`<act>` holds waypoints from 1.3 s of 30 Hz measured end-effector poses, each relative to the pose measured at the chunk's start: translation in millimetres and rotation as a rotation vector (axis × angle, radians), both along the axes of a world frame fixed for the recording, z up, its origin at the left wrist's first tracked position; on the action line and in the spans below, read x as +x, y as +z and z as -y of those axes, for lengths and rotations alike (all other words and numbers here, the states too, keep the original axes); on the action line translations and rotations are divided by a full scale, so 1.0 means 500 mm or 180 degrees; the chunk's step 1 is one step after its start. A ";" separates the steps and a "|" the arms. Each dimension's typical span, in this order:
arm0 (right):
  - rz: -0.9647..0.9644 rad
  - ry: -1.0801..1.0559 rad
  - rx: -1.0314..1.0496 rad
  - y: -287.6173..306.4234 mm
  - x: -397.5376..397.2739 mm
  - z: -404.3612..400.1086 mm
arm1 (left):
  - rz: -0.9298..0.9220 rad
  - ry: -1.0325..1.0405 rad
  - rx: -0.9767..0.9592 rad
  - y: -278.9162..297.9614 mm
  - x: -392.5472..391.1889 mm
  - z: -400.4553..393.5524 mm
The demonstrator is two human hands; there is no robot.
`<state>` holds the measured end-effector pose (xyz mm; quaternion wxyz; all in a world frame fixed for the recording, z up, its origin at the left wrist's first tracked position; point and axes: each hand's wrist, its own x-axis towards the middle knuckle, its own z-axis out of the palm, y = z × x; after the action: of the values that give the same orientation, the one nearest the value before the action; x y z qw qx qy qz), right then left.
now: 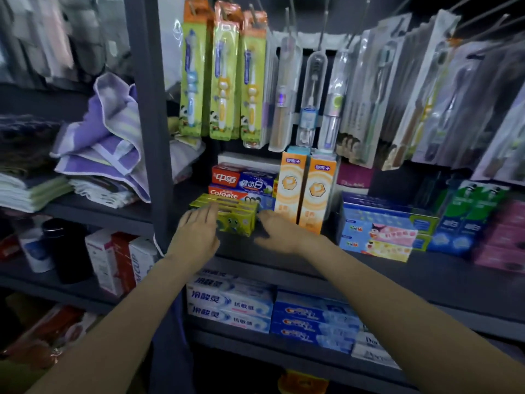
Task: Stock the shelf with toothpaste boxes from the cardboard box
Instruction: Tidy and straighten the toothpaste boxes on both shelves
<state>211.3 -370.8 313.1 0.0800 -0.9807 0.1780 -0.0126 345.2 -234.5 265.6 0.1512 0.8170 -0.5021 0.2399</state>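
Note:
A stack of yellow-green toothpaste boxes (230, 216) lies on the dark shelf (284, 257) at its left end, in front of a red Colgate box (238, 194) and a red-and-blue box (244, 179). My left hand (196, 237) rests flat with straight fingers against the stack's left end. My right hand (279, 231) has its fingers extended, touching the stack's right end. Neither hand grips anything. The cardboard box is out of view.
Two upright orange boxes (305, 191) stand just right of the stack. Blue, green and pink boxes (397, 228) fill the shelf's right side. Toothbrush packs (224, 78) hang above. White and blue toothpaste boxes (235, 302) sit on the shelf below. A grey upright post (153, 123) borders the left.

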 end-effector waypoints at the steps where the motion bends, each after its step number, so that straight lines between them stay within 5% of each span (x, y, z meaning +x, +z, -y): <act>1: -0.0010 0.0043 -0.0003 -0.003 0.027 0.008 | 0.0097 -0.0034 -0.0062 -0.008 0.015 0.009; 17: -0.0031 -0.0553 -0.0540 -0.065 0.215 0.045 | 0.0161 -0.0331 -0.0037 -0.051 0.101 0.009; 39: -0.0514 -0.0535 0.0111 -0.016 0.160 0.007 | 0.0082 -0.0700 -0.0363 0.005 0.048 -0.007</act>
<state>291.5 -374.3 305.1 0.0811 -0.9586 0.2656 0.0628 369.4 -231.1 268.1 0.2163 0.7439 -0.5761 0.2606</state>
